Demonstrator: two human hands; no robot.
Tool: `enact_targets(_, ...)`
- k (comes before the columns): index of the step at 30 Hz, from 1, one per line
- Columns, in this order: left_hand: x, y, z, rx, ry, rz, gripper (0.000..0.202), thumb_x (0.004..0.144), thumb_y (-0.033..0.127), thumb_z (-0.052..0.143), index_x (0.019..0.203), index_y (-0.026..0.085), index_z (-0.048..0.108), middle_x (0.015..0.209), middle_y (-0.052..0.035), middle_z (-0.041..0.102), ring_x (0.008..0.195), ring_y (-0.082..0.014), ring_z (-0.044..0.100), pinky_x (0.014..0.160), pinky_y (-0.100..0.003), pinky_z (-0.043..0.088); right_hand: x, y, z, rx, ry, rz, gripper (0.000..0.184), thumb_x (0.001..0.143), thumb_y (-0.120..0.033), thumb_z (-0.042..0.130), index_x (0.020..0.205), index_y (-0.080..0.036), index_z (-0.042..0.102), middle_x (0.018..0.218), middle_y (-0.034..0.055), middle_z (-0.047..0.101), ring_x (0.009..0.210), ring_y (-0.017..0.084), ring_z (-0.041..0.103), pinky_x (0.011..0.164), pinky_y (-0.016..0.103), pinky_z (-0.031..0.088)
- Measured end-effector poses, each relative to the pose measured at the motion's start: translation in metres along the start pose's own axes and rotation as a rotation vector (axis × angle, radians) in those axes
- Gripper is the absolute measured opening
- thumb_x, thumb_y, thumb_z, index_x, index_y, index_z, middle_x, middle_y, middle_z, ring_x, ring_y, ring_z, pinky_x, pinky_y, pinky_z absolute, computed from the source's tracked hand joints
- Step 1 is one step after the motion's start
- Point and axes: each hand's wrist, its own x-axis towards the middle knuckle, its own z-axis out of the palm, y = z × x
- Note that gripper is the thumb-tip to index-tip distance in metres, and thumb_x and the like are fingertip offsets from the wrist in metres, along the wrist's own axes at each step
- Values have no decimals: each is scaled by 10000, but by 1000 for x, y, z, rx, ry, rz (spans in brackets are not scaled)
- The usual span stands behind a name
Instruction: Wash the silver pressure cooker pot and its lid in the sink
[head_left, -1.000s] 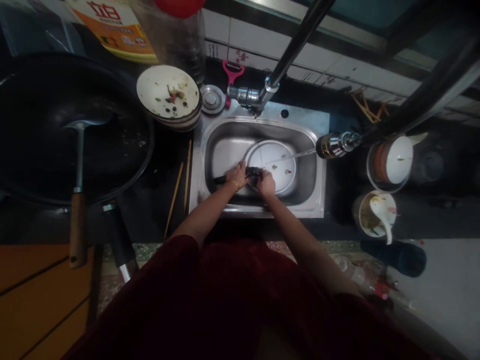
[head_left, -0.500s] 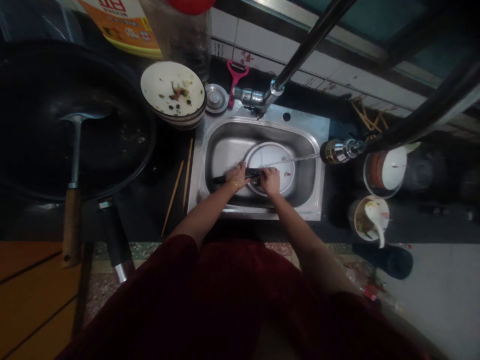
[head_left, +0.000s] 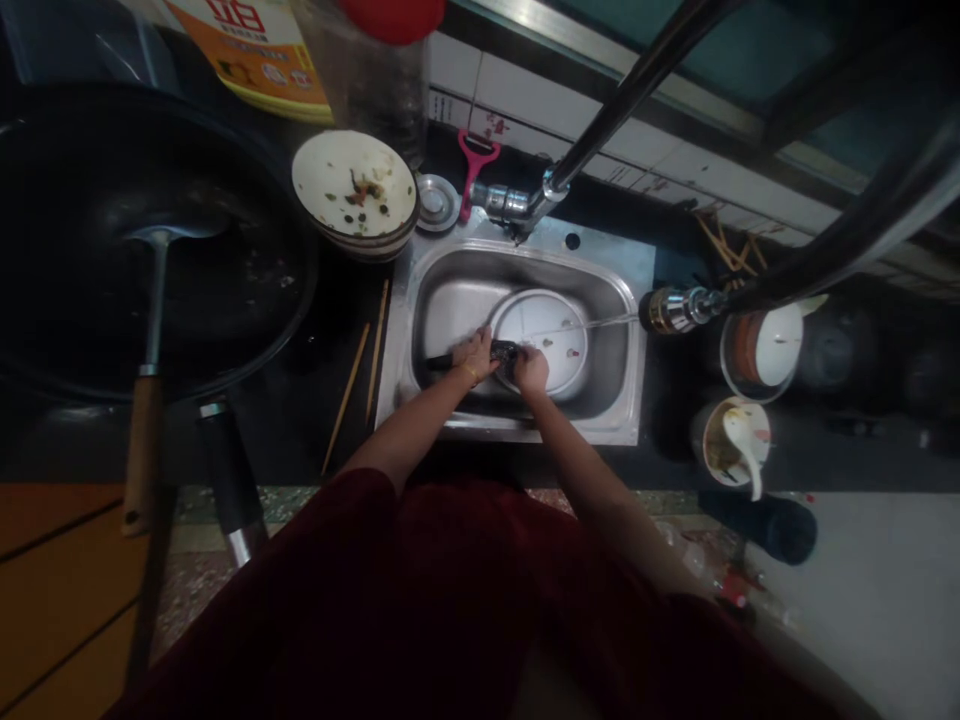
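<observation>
My left hand is closed round a long black object whose narrower end sticks out to the left; its exact kind is not clear. At its right end, my right hand is bunched shut against it, the fingertips partly hidden. Both hands are low in the steel sink, over the near left edge of a round white dish. Small food bits lie in the dish. From the spray head on the right, a thin stream of water runs left into the dish.
Left of the sink are two chopsticks, stacked bowls with food scraps and a wok holding a spatula. A pink peeler stands behind. At right is a cup with a white spoon. The faucet pipe crosses above.
My right hand has shifted slightly left along the black object and curled tighter, baring more of the dish. My left hand stays nearly in place. The view has moved a little.
</observation>
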Motion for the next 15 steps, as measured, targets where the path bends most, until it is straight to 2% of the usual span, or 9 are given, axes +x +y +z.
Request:
enact_targets(7,-1,1,0,-1,4,-11,806,862,491,495,1511,207,110,1470,-162,365,1220,-304,488,984,-423,404,-9,-1,-1,-7,-18,-3,448,856,-155,358,1203,-102,636,1104,163,659,999,245,603,914,342,436)
enact_targets(12,-2,2,-1,5,-5,-11,818,850,491,517,1505,206,119,1461,-164,373,1212,-301,500,989,-424,402,2,-9,-5,-13,-59,-12,430,872,-149,342,1126,-98,685,1099,157,681,1022,224,607,916,305,427)
enact_targets(15,-3,2,0,-2,-3,-11,828,840,486,531,1501,204,119,1457,-164,379,1218,-298,496,983,-415,410,5,-9,-5,-2,-58,-48,428,873,-138,348,1147,-93,674,1113,154,681,1040,217,602,926,296,416)
